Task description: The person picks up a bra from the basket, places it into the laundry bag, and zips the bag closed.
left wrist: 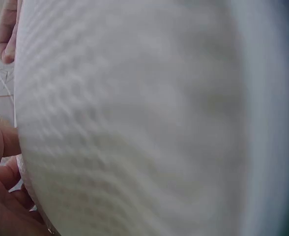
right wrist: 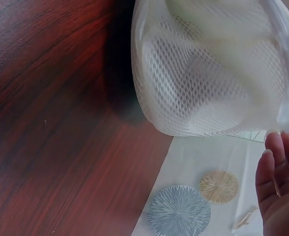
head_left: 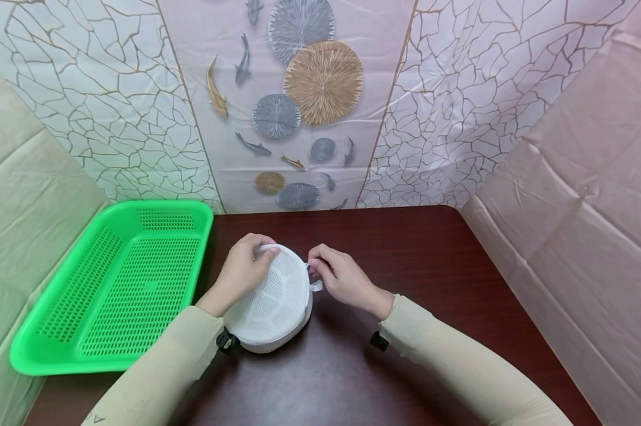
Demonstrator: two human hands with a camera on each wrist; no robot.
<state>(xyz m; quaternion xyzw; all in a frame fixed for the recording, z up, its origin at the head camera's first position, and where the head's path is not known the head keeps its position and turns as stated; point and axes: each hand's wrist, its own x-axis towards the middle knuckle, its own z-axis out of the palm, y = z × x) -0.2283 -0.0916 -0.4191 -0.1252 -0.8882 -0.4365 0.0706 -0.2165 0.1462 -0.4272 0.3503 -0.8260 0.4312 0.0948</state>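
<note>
A round white mesh laundry bag (head_left: 277,305) stands on the table, its mesh top tilted toward me. My left hand (head_left: 241,273) grips its upper left rim, thumb over the mesh and fingers behind. At the right edge, my right hand (head_left: 347,279) pinches a small part by the rim, apparently the zipper pull, mostly hidden by the fingers. Just below those fingers a white fabric tab (head_left: 316,286) sticks out. In the right wrist view the mesh side (right wrist: 193,83) bulges softly; pale shapes show through it, too unclear to name. Blurred mesh (left wrist: 134,98) fills most of the left wrist view.
To the left lies a large green plastic basket (head_left: 205,236) with slotted sides and floor. The dark red-brown wooden table (head_left: 405,254) extends right of the bag. Patterned sheeting (head_left: 448,118) rises behind, and beige sheeting (head_left: 581,189) lines the sides.
</note>
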